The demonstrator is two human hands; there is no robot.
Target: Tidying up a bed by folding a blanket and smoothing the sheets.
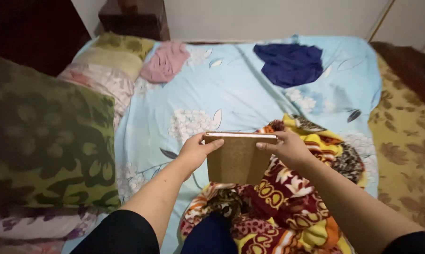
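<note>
A brown hardcover book (236, 160) stands upright in front of me, its pale page edges facing up. My left hand (197, 150) grips its left top corner and my right hand (287, 148) grips its right top corner. The book's lower edge rests against a colourful patterned blanket (278, 207) of red, yellow and orange that lies bunched on the bed below my arms.
A light blue floral bedsheet (231, 94) covers the bed. A dark blue cloth (290, 63) and a pink cloth (165, 61) lie near its far end. Stacked pillows (111, 61) and a large green leaf-print cushion (47, 141) sit at the left. A floral rug (405, 150) lies at the right.
</note>
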